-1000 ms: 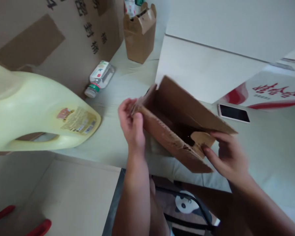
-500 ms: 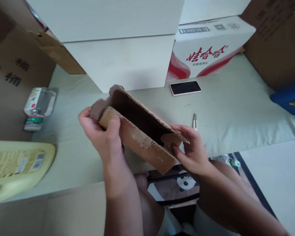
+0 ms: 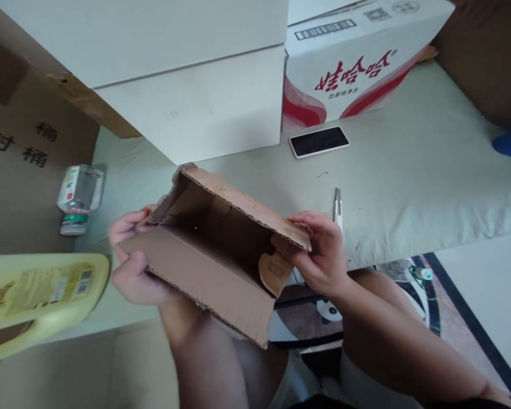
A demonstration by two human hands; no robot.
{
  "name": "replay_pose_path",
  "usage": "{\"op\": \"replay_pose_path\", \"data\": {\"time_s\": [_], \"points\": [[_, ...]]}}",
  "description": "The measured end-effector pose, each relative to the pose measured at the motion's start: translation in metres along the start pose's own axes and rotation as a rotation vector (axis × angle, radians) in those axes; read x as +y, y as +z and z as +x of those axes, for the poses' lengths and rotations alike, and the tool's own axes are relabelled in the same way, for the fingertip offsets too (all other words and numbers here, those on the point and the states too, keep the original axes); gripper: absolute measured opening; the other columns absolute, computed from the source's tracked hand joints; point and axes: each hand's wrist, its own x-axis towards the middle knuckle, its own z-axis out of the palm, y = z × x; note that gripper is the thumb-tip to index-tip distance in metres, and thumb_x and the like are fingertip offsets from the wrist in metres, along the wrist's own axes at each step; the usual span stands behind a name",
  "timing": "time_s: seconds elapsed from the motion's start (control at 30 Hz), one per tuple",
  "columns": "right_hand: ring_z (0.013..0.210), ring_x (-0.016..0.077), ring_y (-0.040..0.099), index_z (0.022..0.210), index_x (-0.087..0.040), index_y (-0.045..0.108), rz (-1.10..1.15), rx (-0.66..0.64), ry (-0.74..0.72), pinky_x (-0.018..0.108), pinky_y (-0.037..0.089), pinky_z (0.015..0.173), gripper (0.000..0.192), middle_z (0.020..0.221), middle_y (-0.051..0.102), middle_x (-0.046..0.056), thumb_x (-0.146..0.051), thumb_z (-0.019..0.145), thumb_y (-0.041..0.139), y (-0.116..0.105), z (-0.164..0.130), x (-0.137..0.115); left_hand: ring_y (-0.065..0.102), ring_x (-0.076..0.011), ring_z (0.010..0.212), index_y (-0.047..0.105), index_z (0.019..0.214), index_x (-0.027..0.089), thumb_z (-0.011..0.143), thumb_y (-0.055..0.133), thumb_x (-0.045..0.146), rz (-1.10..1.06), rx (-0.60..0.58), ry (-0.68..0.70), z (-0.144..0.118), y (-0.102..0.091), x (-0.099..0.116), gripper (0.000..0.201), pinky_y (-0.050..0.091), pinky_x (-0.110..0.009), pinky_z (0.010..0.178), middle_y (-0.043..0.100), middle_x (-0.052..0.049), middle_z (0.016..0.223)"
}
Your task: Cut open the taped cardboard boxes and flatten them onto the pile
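A brown cardboard box (image 3: 204, 272) hangs tilted above my lap, its open side facing me and its inside dark. One long flap is folded out toward me, with torn edges. My left hand (image 3: 138, 258) grips the box's left end, thumb on the near flap and fingers behind the torn corner. At the right end my right hand (image 3: 321, 250) pinches the side wall near a small rounded flap (image 3: 275, 272). Just beyond the right hand, a box cutter (image 3: 338, 204) lies on the pale green cloth, partly covered by that hand.
A phone (image 3: 319, 142) lies in front of a white and red carton (image 3: 344, 79) and a large white box (image 3: 196, 108). To the left are a clear plastic bottle (image 3: 77, 196) and a yellow jug (image 3: 51, 295). Another bottle (image 3: 421, 272) is at lower right, beyond the cloth (image 3: 409, 199).
The near long flap has swung outward and down, so the box gapes wider. My left hand has moved left and lower with it; my right hand keeps its hold.
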Motion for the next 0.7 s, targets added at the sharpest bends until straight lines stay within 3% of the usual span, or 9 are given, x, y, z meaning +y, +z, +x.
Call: {"op": "replay_pose_path", "data": {"time_s": [0.1,0.2,0.27,0.33,0.43,0.5,0.57,0.6,0.7], "points": [[0.085,0.0177,0.065,0.122,-0.029,0.056,-0.077,0.089,0.109,0.034,0.057,0.074,0.033,0.1,0.065,0.003,-0.013,0.093,0.057,0.005,0.004,-0.002,0.064,-0.0303,0.096,0.059,0.088,0.028,0.073,0.045,0.046,-0.083,0.11,0.039,-0.012,0.003,-0.002,0.027,0.051,-0.053,0.096,0.06,-0.005,0.083],[0.065,0.0146,0.055,0.104,-0.026,0.062,-0.112,0.135,0.229,0.029,0.049,0.06,0.009,0.077,0.061,-0.002,-0.024,0.1,0.055,0.006,0.012,-0.007,0.065,-0.0271,0.095,0.058,0.087,0.027,0.081,0.044,0.048,-0.123,0.077,0.045,-0.023,0.009,-0.005,0.026,0.052,-0.05,0.098,0.06,-0.004,0.082],[0.068,0.0157,0.057,0.099,-0.025,0.066,-0.092,0.102,0.188,0.031,0.05,0.063,0.016,0.078,0.062,0.0,-0.031,0.103,0.052,0.004,0.016,-0.009,0.064,-0.0244,0.092,0.059,0.089,0.026,0.088,0.044,0.052,-0.143,0.073,0.058,-0.027,0.013,-0.01,0.03,0.051,-0.047,0.1,0.059,-0.003,0.08],[0.081,0.0194,0.063,0.104,-0.025,0.072,-0.039,-0.021,0.075,0.036,0.054,0.072,0.029,0.091,0.065,0.004,-0.045,0.102,0.052,-0.001,0.017,-0.009,0.063,-0.0212,0.088,0.061,0.097,0.025,0.093,0.052,0.06,-0.071,0.046,0.07,-0.028,0.013,-0.014,0.036,0.051,-0.043,0.099,0.06,-0.002,0.083],[0.101,0.0266,0.066,0.105,-0.024,0.079,0.077,-0.251,-0.045,0.046,0.057,0.086,0.053,0.109,0.064,0.011,-0.065,0.099,0.046,-0.01,0.013,-0.005,0.063,-0.0192,0.1,0.066,0.115,0.027,0.084,0.076,0.054,0.137,-0.056,0.124,-0.026,0.01,-0.019,0.042,0.051,-0.039,0.102,0.065,-0.004,0.109],[0.108,0.0287,0.065,0.108,-0.026,0.079,0.135,-0.329,-0.047,0.049,0.056,0.094,0.055,0.116,0.065,0.011,-0.065,0.1,0.042,-0.015,0.009,-0.001,0.062,-0.0214,0.114,0.074,0.112,0.028,0.084,0.077,0.042,0.272,-0.16,0.142,-0.023,0.007,-0.019,0.031,0.048,-0.041,0.109,0.063,-0.005,0.127],[0.11,0.0285,0.065,0.121,-0.027,0.074,0.147,-0.283,0.024,0.049,0.055,0.097,0.049,0.118,0.067,0.01,-0.06,0.101,0.043,-0.017,0.006,0.005,0.062,-0.0229,0.119,0.08,0.097,0.027,0.086,0.071,0.033,0.339,-0.2,0.093,-0.019,0.003,-0.021,0.016,0.046,-0.042,0.112,0.065,-0.005,0.129],[0.111,0.0279,0.065,0.125,-0.027,0.071,0.128,-0.228,0.103,0.049,0.055,0.096,0.047,0.119,0.069,0.01,-0.058,0.102,0.044,-0.017,0.005,0.008,0.062,-0.0234,0.119,0.081,0.091,0.027,0.084,0.069,0.03,0.337,-0.157,0.046,-0.016,0.001,-0.022,0.015,0.047,-0.043,0.113,0.067,-0.005,0.126],[0.106,0.0259,0.069,0.122,-0.024,0.068,0.067,-0.166,0.435,0.046,0.056,0.093,0.047,0.113,0.073,0.01,-0.06,0.103,0.044,-0.012,0.002,0.018,0.061,-0.025,0.122,0.08,0.09,0.024,0.078,0.065,0.028,0.215,0.109,-0.101,-0.008,-0.011,-0.03,0.019,0.046,-0.044,0.115,0.07,-0.007,0.116]]}}
